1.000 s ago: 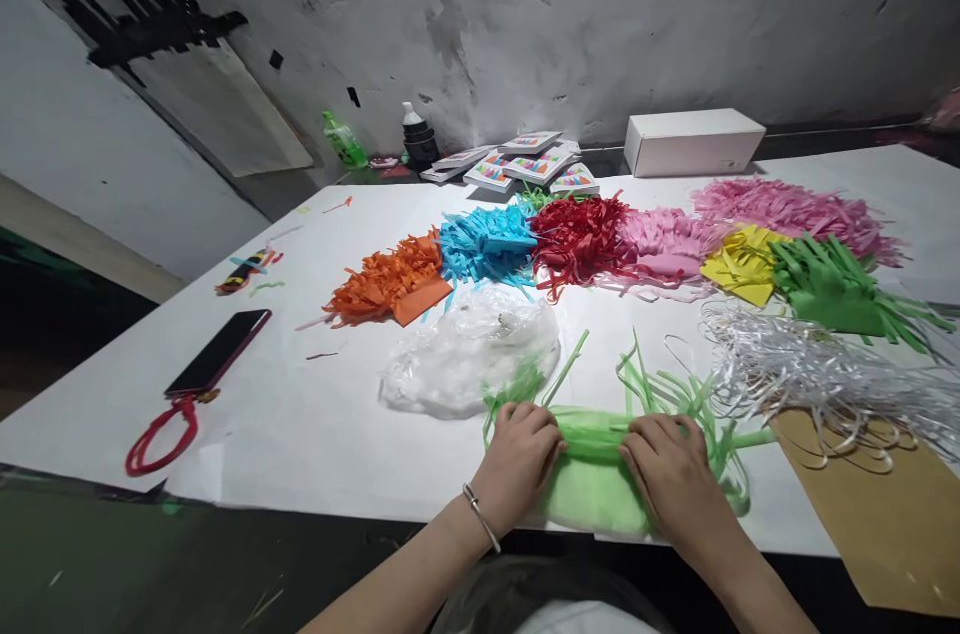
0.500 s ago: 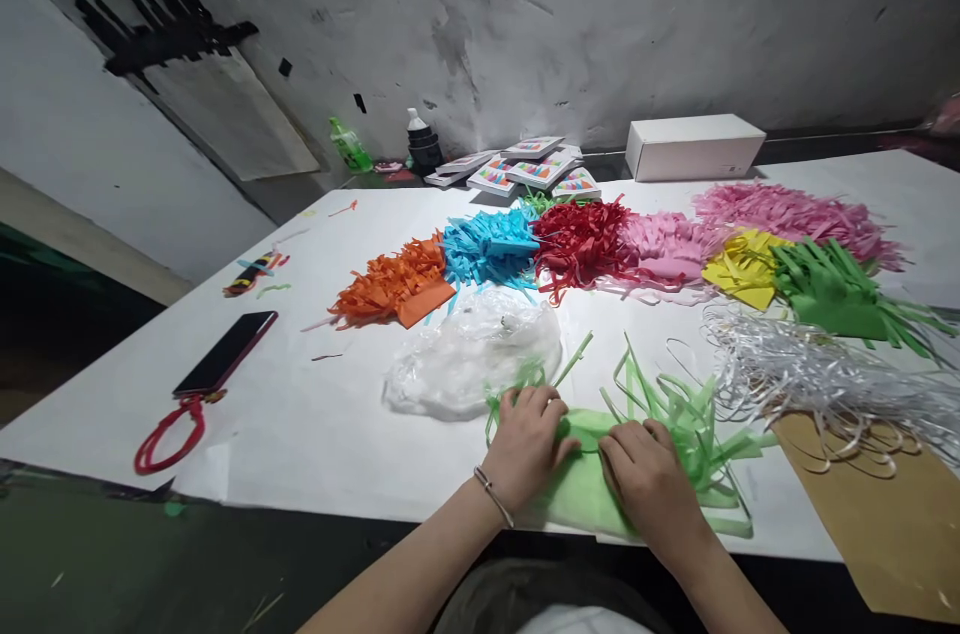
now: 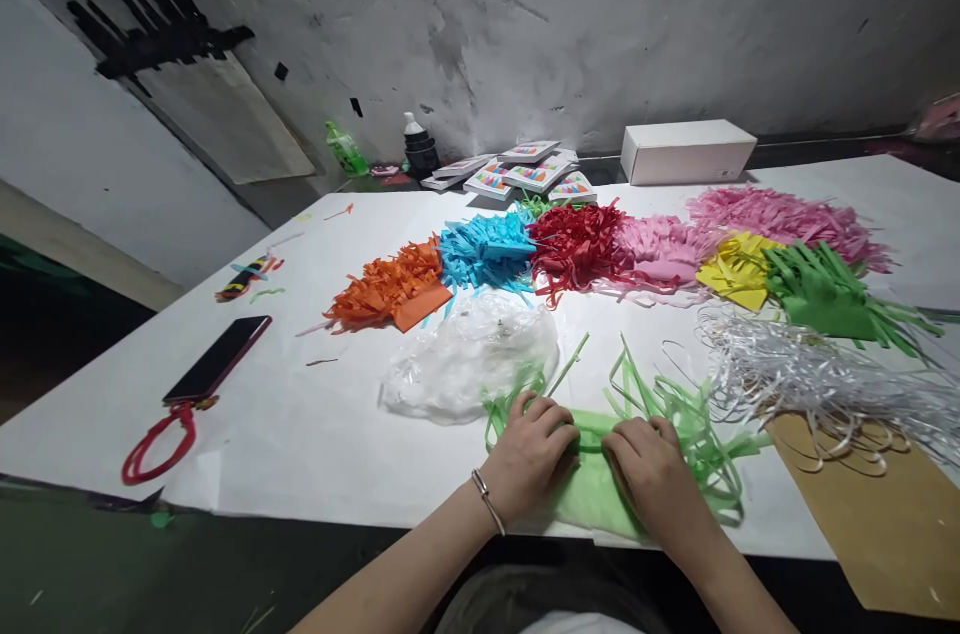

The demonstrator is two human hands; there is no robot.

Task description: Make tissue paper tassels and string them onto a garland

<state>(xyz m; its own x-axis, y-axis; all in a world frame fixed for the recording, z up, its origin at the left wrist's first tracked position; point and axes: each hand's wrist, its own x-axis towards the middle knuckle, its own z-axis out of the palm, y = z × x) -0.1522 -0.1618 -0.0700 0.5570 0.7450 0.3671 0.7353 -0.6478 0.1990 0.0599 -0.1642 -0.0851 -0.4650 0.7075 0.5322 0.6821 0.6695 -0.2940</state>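
Observation:
Light green tissue paper (image 3: pixel 592 494) with cut fringe strips (image 3: pixel 686 424) lies at the table's front edge, its upper edge looking folded or rolled. My left hand (image 3: pixel 531 449) has its fingers curled over the left end of that fold. Opposite it, my right hand (image 3: pixel 649 469) pinches the fold's right end, fingers bent and the fringe spilling out beyond. A short band of the paper shows between both hands; the fingertips are partly hidden. Just behind my left hand lies a crumpled clear plastic bag (image 3: pixel 472 359), some green strips overlapping it.
Fringed paper bundles in orange (image 3: pixel 390 284), blue (image 3: pixel 487 249), red (image 3: pixel 576 249), pink (image 3: pixel 787 224), yellow (image 3: pixel 739 269) and green (image 3: pixel 825 294) line the back. White ribbon strands (image 3: pixel 787 364) and brown card (image 3: pixel 870 514) lie right, a phone (image 3: pixel 217 359) left. Behind stands a white box (image 3: pixel 688 152).
Both hands stay on the green paper with small finger shifts. The left thumb, visible before across the fold, is now tucked under. The view has shifted slightly.

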